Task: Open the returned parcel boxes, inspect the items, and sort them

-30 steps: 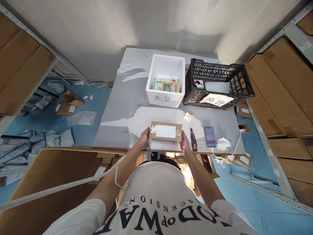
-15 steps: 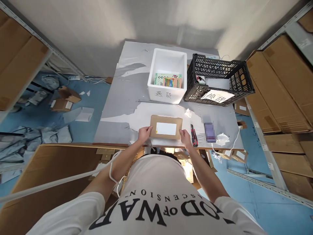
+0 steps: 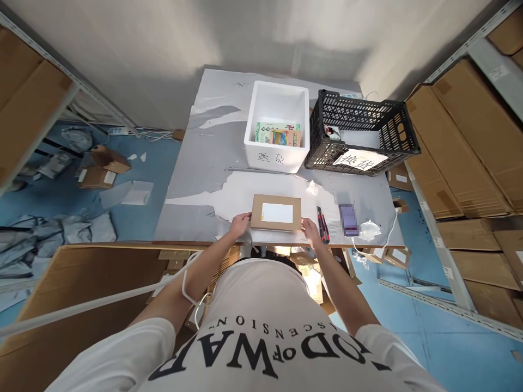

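Observation:
A flat brown cardboard box [image 3: 256,212] with a white label [image 3: 277,213] lies near the table's front edge, between my hands. My left hand [image 3: 240,224] grips its left side with closed fingers. On the opposite side, my right hand [image 3: 310,230] holds the lower right corner, its fingers partly hidden by the box. Just right of that hand lies a red and black utility knife [image 3: 322,225]. Farther right is a purple phone [image 3: 348,220] with a white cable attached.
A white foam box [image 3: 277,158] holding colourful packets stands at the back, beside a black plastic crate [image 3: 362,142] with a paper sign. Crumpled paper [image 3: 370,231] lies at the right. A large open carton [image 3: 102,283] sits below the table's left front, crossed by a white pole [image 3: 102,306].
The cardboard box has tilted, so its front side now shows. Both hands have shifted slightly along its sides, and the whole view has drifted a little.

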A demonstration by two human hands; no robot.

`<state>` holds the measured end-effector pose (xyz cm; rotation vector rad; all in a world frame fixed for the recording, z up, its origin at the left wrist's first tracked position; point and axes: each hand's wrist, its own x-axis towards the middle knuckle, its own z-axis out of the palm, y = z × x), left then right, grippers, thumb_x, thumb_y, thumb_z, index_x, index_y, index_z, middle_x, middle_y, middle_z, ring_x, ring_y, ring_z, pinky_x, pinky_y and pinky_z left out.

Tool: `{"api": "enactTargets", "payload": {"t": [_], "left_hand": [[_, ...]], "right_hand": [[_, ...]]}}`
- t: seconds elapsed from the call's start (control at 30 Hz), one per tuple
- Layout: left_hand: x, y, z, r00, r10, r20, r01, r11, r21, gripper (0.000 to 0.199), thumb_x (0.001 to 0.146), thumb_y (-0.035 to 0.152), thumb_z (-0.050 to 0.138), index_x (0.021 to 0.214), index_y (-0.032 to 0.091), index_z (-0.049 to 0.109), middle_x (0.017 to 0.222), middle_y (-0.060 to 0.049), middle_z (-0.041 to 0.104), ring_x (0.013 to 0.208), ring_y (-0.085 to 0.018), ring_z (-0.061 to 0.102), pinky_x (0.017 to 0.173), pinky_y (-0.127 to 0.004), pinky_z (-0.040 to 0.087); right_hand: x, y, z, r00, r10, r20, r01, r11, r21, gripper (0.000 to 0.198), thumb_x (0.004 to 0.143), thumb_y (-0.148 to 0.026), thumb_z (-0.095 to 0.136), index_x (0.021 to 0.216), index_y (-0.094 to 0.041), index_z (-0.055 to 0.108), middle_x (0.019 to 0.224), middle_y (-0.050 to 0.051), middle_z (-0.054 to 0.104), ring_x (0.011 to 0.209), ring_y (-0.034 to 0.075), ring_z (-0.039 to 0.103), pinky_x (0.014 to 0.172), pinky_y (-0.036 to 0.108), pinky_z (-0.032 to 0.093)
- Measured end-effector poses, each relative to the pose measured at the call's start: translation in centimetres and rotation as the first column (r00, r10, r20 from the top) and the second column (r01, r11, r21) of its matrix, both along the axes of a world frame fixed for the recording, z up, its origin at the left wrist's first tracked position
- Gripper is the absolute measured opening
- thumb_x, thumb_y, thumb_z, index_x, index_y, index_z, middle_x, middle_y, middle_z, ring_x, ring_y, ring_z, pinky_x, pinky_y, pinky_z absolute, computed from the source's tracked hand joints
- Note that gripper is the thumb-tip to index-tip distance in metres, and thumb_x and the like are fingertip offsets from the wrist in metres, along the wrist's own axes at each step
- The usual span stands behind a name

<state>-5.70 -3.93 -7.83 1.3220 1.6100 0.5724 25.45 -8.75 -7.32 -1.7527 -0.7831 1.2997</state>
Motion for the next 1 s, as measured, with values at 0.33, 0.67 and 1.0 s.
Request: {"api": "enactTargets", "payload": {"t": [0.33,0.67,1.0], "left_hand": [[-0.6,-2.9,-2.7,0.972,-0.006,0.234,0.025,0.997,-0.079,0.066,0.062,0.045,0.074,0.122,0.018,0.065,0.121,-0.009,0.069,0.123,-0.033,0.055,0.109,-0.042,0.037],[0.4,-1.2,2.3,0.999,0.007,-0.032,-0.001,0.985,0.171,0.057,0.085,0.057,0.049,0.108,0.010,0.073,0.081,-0.005,0.073,0.078,-0.020,0.062,0.074,-0.028,0.047],[1.1,1.0,4.0,0.978,0.039,-0.204,-0.012,0.991,0.135,0.058,0.084,0.060,0.048,0.064,0.011,0.071,0.049,0.000,0.048,0.061,-0.013,0.048,0.057,-0.025,0.030]], "right_hand": [[-1.8,-3.0,-2.8,0.997,0.072,0.021,-0.072,0.997,-0.014,0.041,0.064,-0.028,0.066,0.103,-0.024,0.053,0.119,0.008,0.064,0.117,0.023,0.057,0.103,0.043,0.041],[-1.5,-0.5,3.0,0.963,0.091,0.254,-0.130,0.981,0.142,0.035,0.083,-0.057,0.049,0.090,-0.023,0.048,0.092,0.005,0.062,0.087,0.020,0.057,0.081,0.033,0.044],[-1.3,1.1,3.7,0.898,0.185,0.400,-0.191,0.981,-0.024,0.044,0.084,-0.067,0.042,0.080,-0.024,0.046,0.076,0.000,0.057,0.069,0.017,0.051,0.066,0.030,0.040]]}}
